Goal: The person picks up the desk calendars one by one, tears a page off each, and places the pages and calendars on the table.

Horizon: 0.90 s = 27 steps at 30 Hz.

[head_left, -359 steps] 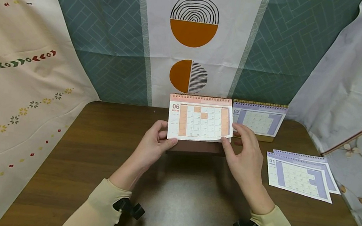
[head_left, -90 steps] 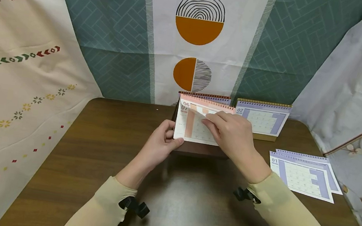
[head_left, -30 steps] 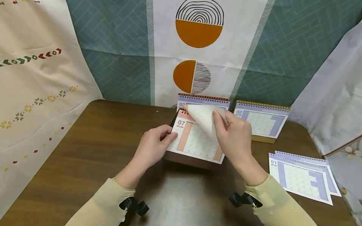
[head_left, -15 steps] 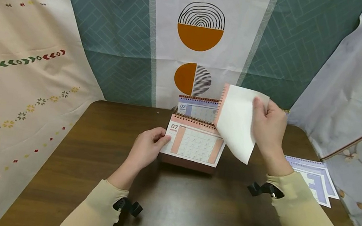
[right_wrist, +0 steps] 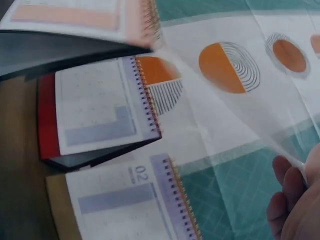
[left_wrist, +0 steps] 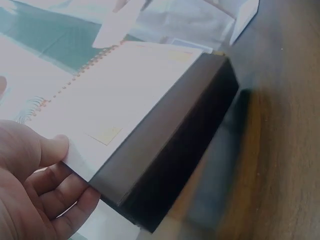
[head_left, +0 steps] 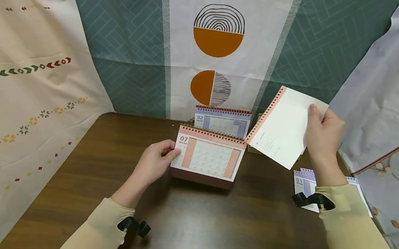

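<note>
A desk calendar (head_left: 208,155) shows its pink 07 page above a dark brown base. My left hand (head_left: 154,162) grips its left side, thumb on the page front; in the left wrist view the fingers curl behind the calendar's edge. Off to the right, my right hand (head_left: 324,136) pinches a calendar page (head_left: 282,125) by its far edge. The page's mostly white back faces me, with a pink punched strip along its left. Its lower corner overlaps the right end of the calendar's coil; whether it is still attached I cannot tell. Only part of the right hand (right_wrist: 300,200) shows in the right wrist view.
Behind stands a purple 02 calendar (head_left: 222,122) on a red base. Another purple 02 calendar (right_wrist: 125,205), on a tan base, is mostly covered by the raised page in the head view. Loose purple pages (head_left: 303,182) lie at the table's right, partly under my right forearm.
The pink 06 page has been lifted off most of the coil and carried up and to the right, uncovering 07. The left hand and calendar have shifted left and lower.
</note>
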Each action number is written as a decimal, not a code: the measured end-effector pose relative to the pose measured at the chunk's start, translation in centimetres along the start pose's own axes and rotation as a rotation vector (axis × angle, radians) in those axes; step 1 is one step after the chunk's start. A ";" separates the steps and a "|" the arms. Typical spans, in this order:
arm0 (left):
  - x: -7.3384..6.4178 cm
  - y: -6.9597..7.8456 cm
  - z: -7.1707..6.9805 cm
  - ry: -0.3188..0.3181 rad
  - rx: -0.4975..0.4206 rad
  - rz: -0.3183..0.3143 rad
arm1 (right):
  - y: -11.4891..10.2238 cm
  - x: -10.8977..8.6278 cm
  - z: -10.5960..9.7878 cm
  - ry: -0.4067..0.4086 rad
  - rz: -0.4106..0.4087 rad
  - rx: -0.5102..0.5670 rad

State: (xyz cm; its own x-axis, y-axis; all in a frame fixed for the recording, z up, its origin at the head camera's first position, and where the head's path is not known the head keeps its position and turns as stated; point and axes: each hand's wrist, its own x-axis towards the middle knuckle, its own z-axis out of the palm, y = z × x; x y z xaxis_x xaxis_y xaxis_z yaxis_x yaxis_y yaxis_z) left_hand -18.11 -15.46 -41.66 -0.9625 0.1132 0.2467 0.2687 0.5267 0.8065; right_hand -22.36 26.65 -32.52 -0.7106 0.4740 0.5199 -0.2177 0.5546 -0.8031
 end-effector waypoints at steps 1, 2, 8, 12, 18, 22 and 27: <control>0.0 0.0 0.0 0.000 0.002 -0.001 | 0.2 0.1 -0.1 0.009 0.005 -0.003; 0.1 0.1 0.0 -0.002 0.002 0.002 | 0.4 0.2 -0.2 0.012 0.016 -0.011; 0.3 0.3 0.1 -0.023 0.009 0.013 | 1.8 0.2 -0.6 0.003 0.059 -0.040; 0.3 0.2 0.1 -0.037 0.006 0.009 | 2.5 0.0 -0.6 -0.003 0.095 -0.084; 0.6 0.3 0.3 -0.065 -0.004 -0.010 | 3.3 -0.1 -0.7 -0.015 0.129 -0.117; 0.8 0.4 0.5 -0.077 -0.001 -0.019 | 3.9 0.0 -0.7 -0.016 0.165 -0.079; 1.0 0.5 0.5 -0.092 -0.009 -0.028 | 4.3 0.2 -0.8 -0.013 0.179 -0.088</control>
State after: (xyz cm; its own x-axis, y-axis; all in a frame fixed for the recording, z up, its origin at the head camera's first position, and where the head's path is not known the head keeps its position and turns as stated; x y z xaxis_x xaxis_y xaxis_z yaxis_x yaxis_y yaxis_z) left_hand -18.94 -14.64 -41.33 -0.9689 0.1759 0.1740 0.2418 0.5228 0.8174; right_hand -22.98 29.69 -35.66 -0.7417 0.5614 0.3671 -0.0284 0.5206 -0.8533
